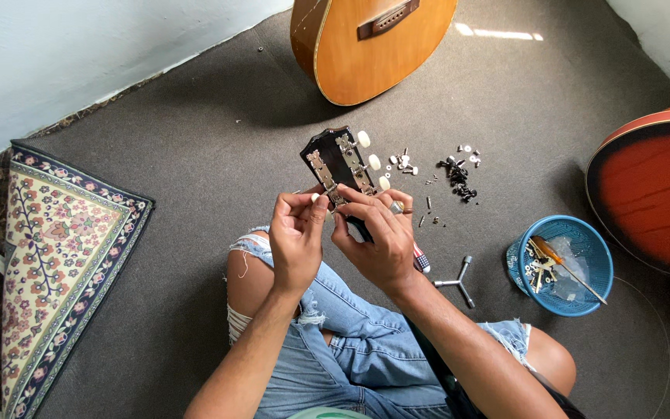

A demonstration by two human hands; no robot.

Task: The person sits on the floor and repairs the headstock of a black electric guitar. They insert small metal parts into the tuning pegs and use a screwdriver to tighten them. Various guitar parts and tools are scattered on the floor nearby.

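**Hands working on a guitar headstock**

Seen from above, a seated person holds a dark guitar headstock (340, 164) over their lap. The left hand (296, 240) pinches a tuning peg at its lower edge; the right hand (381, 240) grips the neck. Small screws and pegs (455, 174) lie scattered on the carpet (195, 155), near a blue basket (560, 264).

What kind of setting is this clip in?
Likely a room at home used for guitar repair: grey carpet floor, an acoustic guitar body, loose tuner parts, and a patterned rug.
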